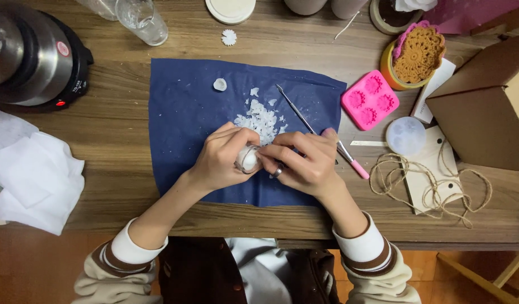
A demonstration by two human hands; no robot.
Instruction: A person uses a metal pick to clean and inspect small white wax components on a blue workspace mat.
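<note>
Both hands meet over a dark blue sheet (186, 107) on the wooden table. My left hand (220, 160) and my right hand (307, 163) together pinch a small white round piece with a clear rim (249, 159). A ring sits on one finger of the right hand. Just beyond the fingers lies a heap of white flakes (261, 117). A thin metal tool with a pink handle (304, 121) lies slanted on the sheet and runs under the right hand. A small white cup-shaped piece (220, 84) rests further back on the sheet.
A pink flower mould (370, 99) and a translucent round mould (406, 135) lie to the right, with coiled twine (434, 183) on card tags. A cardboard box (484, 107) is at far right. A metal pot on a black heater (34, 53), a glass (141, 19) and white cloths (34, 174) are at left.
</note>
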